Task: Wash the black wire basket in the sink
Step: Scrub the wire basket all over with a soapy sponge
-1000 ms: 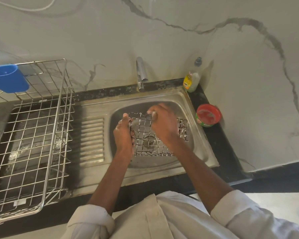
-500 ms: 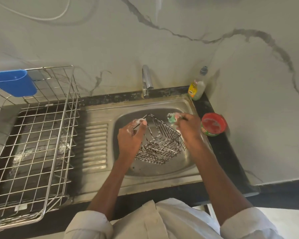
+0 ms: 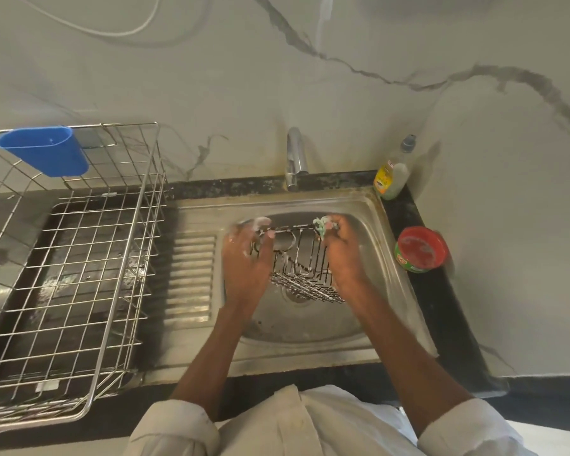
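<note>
Two hands hold the wire basket tilted over the sink bowl. Left hand grips its left rim, soapy fingers curled. Right hand pinches a green scrubber against the right rim.

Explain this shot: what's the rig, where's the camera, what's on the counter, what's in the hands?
There is no robot: a person works with bare hands, filmed by one wide-angle camera worn on the head, looking down. The steel sink sits in a dark counter. The left hand, soapy, grips one side of the black wire basket, held tilted over the drain. The right hand holds a green scrub pad against the basket's far rim. The tap stands behind. To the right are a dish soap bottle and a red tub. To the left is a large wire drying rack with a blue cup hung on it.
</note>
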Motion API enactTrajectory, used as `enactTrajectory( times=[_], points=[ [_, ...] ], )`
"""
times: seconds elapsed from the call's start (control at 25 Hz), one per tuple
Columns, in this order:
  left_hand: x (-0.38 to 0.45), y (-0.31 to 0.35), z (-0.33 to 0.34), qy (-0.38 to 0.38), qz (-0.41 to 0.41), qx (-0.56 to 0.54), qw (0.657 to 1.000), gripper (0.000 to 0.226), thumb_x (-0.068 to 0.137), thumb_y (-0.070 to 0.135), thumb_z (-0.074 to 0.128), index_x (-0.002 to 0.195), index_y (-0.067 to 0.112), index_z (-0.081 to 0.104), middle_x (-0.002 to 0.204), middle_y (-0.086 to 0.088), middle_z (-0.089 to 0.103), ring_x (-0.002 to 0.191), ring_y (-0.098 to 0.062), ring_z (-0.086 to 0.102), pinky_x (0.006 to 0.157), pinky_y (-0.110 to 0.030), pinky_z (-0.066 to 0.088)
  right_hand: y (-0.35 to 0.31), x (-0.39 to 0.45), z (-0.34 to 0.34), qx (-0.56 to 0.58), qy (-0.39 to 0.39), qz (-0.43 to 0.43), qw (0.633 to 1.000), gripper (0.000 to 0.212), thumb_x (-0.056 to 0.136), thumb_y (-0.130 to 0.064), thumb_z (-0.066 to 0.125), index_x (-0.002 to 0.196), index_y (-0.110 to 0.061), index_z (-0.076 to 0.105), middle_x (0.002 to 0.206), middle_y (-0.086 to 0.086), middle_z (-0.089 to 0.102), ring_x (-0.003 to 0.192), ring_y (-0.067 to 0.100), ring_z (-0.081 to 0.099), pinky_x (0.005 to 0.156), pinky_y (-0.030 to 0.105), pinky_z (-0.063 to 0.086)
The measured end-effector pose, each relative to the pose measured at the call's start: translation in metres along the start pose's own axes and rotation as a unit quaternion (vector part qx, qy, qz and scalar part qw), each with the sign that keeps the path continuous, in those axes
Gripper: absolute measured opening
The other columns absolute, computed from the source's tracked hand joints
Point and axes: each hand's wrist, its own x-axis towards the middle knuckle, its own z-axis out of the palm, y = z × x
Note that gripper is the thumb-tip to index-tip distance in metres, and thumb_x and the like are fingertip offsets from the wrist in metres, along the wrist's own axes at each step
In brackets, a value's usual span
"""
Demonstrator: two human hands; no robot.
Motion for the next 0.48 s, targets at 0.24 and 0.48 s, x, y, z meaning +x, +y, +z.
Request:
enactTrajectory(
  times=[0.24, 0.48],
  points=[
    [0.002, -0.017, -0.018, -0.207, -0.641, -0.359, 0.646, 0.146, 0.06, 0.089, 0.08, 0.168, 0.01, 0.023, 0.157, -0.042, 0.039, 0.121, -0.063, 0.064, 0.085, -0.064, 0.062, 0.016, -0.006, -0.011, -0.021, -0.1, -0.069, 0.992, 0.019, 0.103, 0.0, 0.051, 0.104, -0.015, 0.061, 0.086, -0.001, 0.062, 0.068, 0.004, 0.051, 0.06, 0.016, 0.043],
    [0.004, 0.015, -0.004, -0.17, -0.568, -0.31, 0.743, 0.085, 0.079, 0.064, 0.085, 0.142, 0.02, 0.049, 0.143, -0.025, 0.052, 0.122, -0.049, 0.057, 0.099, -0.069, 0.053, 0.029, -0.018, -0.012, -0.153, -0.237, -0.124, 0.951, 0.023, 0.101, -0.002, 0.057, 0.096, -0.024, 0.061, 0.087, -0.023, 0.068, 0.07, -0.008, 0.059, 0.066, 0.017, 0.048]
  ],
)
